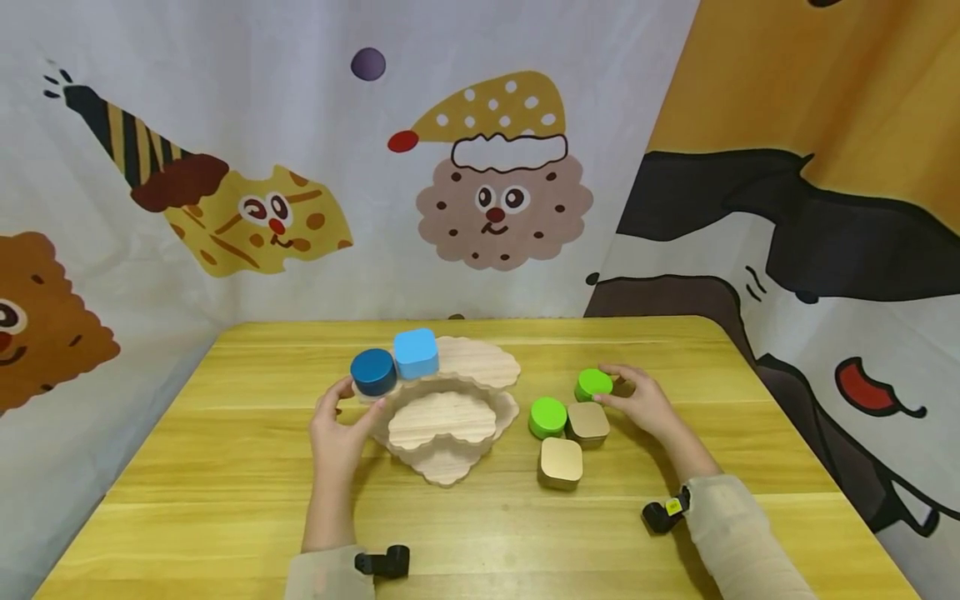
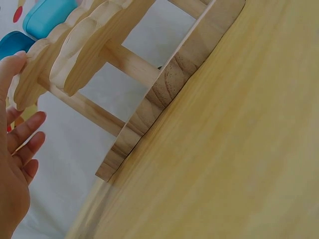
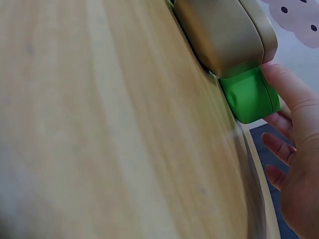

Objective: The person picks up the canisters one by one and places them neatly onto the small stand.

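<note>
A tiered wooden stand (image 1: 442,421) with scalloped, cloud-shaped shelves stands left of the table's middle. On its raised tiers sit a dark blue round tin (image 1: 373,372) and a light blue square tin (image 1: 417,353). My left hand (image 1: 341,433) holds the edge of the shelf beside the dark blue tin, thumb in front; in the left wrist view its other fingers (image 2: 30,144) hang loosely. To the right, my right hand (image 1: 637,400) pinches a green round tin (image 1: 594,384) between thumb and fingers; the right wrist view shows this tin (image 3: 249,97) low at the tabletop.
Close to the right hand are a second green round tin (image 1: 548,417) and two gold square tins, one farther back (image 1: 587,422) and one nearer (image 1: 561,462). The wooden table (image 1: 480,542) ends at a printed curtain (image 1: 300,83). Each wrist wears a small black camera.
</note>
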`<state>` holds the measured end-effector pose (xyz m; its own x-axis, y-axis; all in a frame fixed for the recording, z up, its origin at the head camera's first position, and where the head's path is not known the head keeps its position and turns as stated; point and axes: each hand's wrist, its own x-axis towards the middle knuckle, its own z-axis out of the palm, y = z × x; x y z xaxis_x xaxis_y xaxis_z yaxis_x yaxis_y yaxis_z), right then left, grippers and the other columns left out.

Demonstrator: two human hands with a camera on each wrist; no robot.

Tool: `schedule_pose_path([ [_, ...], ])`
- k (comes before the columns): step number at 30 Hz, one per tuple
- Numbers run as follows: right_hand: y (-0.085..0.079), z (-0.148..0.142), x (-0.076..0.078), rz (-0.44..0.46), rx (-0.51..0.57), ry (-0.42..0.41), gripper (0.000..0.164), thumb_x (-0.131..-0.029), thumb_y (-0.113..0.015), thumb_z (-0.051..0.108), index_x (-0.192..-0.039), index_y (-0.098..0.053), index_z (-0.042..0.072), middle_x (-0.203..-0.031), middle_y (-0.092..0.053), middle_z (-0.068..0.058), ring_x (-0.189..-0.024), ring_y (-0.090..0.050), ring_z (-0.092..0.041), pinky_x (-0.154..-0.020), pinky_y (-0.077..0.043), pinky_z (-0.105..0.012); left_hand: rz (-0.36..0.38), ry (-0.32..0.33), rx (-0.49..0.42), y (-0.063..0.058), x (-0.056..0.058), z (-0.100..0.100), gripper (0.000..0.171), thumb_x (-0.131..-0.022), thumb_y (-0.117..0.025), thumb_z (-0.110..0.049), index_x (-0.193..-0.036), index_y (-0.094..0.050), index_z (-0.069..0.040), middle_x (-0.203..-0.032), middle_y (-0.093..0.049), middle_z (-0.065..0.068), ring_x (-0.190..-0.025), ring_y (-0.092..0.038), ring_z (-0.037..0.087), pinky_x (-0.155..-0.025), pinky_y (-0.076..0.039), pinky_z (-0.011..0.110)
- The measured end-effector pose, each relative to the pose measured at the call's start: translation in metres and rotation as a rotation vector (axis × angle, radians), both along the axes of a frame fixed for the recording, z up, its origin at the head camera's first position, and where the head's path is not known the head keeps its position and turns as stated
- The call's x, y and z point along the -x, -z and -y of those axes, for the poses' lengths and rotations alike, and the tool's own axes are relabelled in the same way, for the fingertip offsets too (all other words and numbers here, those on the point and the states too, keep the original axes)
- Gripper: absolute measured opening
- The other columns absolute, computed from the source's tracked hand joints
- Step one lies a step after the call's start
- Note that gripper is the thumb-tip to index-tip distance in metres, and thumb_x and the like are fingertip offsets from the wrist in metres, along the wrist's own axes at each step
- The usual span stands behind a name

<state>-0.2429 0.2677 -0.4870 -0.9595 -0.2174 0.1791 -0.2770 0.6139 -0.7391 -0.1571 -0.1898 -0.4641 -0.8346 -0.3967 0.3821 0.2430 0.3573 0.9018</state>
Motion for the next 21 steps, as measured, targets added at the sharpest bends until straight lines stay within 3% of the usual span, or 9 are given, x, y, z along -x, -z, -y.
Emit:
schedule_pose_path([
  [16, 0.0045, 0.0041, -0.0027, 0.01, 0.027, 0.058, 0.058, -0.08, -0.079, 0.033, -0.126, -0.059, 0.005, -0.107, -0.056, -0.013, -0.096, -0.052, -0.029, -0.08, -0.042, -0.046, 0.027, -0.005, 0.003, 0.0015, 0.0008, -0.0014, 0.057, -0.075, -0.083, -0.015, -0.123, -0.058, 0.002, -0.111, -0.057, 0.015, -0.107, -0.046, 0.022, -0.09, -0.031, 0.043],
  [21, 0.0025, 0.0057, -0.0028, 0.013, 0.038, 0.084, 0.059, -0.08, -0.078, 0.033, -0.127, -0.058, 0.003, -0.113, -0.056, -0.014, -0.101, -0.049, -0.029, -0.079, -0.042, -0.043, 0.018, -0.006, -0.002, 0.0018, 0.0011, -0.0005, 0.056, -0.074, -0.084, -0.013, -0.122, -0.059, 0.001, -0.11, -0.058, 0.015, -0.106, -0.046, 0.021, -0.09, -0.031, 0.044],
])
